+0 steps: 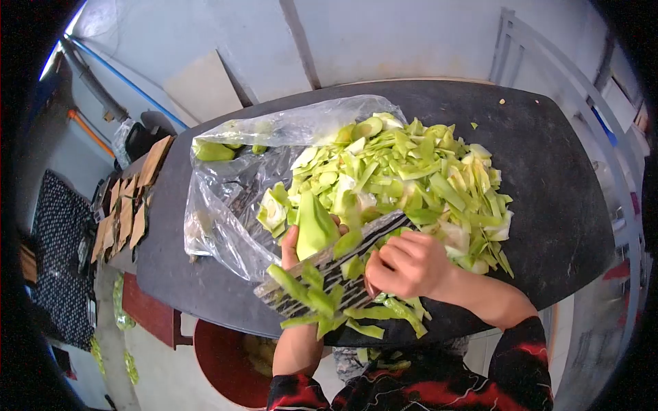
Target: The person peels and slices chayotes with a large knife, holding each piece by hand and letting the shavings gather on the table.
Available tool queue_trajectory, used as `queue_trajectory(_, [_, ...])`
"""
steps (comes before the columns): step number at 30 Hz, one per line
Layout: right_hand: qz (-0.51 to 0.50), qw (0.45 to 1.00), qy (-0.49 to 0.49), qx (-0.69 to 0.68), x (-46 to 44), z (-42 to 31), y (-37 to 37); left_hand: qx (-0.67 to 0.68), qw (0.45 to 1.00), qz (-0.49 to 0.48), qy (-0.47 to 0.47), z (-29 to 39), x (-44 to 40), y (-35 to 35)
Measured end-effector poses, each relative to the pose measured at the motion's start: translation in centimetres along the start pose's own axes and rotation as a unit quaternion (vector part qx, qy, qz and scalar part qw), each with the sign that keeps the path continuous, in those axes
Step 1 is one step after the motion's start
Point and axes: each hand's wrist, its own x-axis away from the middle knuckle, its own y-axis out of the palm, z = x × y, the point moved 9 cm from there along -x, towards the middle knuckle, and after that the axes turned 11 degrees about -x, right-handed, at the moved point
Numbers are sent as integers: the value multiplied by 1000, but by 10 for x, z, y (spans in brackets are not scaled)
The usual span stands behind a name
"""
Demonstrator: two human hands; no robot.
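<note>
My left hand (290,248) is closed around a pale-green, peeled vegetable (315,229), its narrow end pointing up; I cannot tell its exact kind. A broad cleaver (356,291) with a dark-and-light streaked blade is gripped in my right hand (410,266). Its blade lies across the vegetable's lower part and hides much of my left hand. Several green strips (319,294) cling to the blade or fall near it. Just beyond my hands, a large heap of green slices (404,178) spreads over the table.
The dark table (548,171) carries a clear plastic bag (226,192) at its left, with whole green vegetables (214,151) inside. Below the front edge stands a red tub (219,363). Cardboard pieces (123,212) lie at the left; a grey metal rail (589,89) rises at the right.
</note>
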Motion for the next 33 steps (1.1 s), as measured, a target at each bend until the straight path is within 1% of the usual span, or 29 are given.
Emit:
queue_trajectory(1, [6,1000,14,10,2,7,2,-30,999,19,3,-1,0,-2])
queue_trajectory(2, [5,1000,13,13,5,18,7,-119,986,109,49,3,2,-20])
queue_trajectory(4, [-7,997,77,15,15,54,19,-20,993,105,49,1,-1,-28])
queue_trajectory(5, [31,996,89,0,17,62,17,-33,991,123,41,1,-3,-28])
queue_trajectory(6, [33,996,87,0,15,59,14,-33,991,121,43,1,-2,-31])
queue_trajectory(8, [-3,997,80,10,13,49,12,-24,994,105,29,-8,2,-41])
queue_trajectory(9, [17,997,64,-39,9,40,9,-51,996,51,54,-6,3,-32])
queue_trajectory(10, [18,997,69,-39,5,31,3,-117,990,70,38,-2,0,-16])
queue_trajectory(12, [-4,1000,27,-12,-4,5,-7,6,999,31,-16,-7,3,-21])
queue_trajectory(13, [-9,1000,24,-10,-4,1,-8,5,999,30,-20,-9,3,-25])
queue_trajectory(15, [-11,999,37,12,4,16,3,-19,1000,-20,4,-8,4,-21])
queue_trajectory(16, [-15,998,45,34,8,29,10,-63,981,182,38,-7,11,-28])
queue_trajectory(17, [2,997,76,28,12,46,12,-41,989,138,35,-8,7,-26])
queue_trajectory(18, [3,997,73,32,15,50,14,-20,995,93,33,-6,3,-20])
queue_trajectory(20, [37,996,80,25,16,58,11,-18,996,81,22,-6,1,-15])
queue_trajectory(22, [40,996,82,20,15,59,10,-21,996,88,22,-5,3,-10])
queue_trajectory(23, [34,993,99,47,17,66,11,-23,996,90,19,-5,3,-15])
queue_trajectory(25, [7,984,143,109,25,87,14,21,997,-75,7,-3,-1,7])
queue_trajectory(26, [7,984,142,111,27,88,12,21,997,-78,8,-3,-1,9])
queue_trajectory(28, [33,981,165,97,25,93,1,34,999,22,14,-2,-1,4])
queue_trajectory(30, [26,981,171,92,21,90,-1,63,997,43,11,-5,-7,-6])
queue_trajectory(32, [-6,982,173,70,21,89,4,87,994,59,10,-4,-8,-11])
queue_trajectory(33, [-7,983,172,68,20,84,5,64,992,105,20,-2,-5,-18])
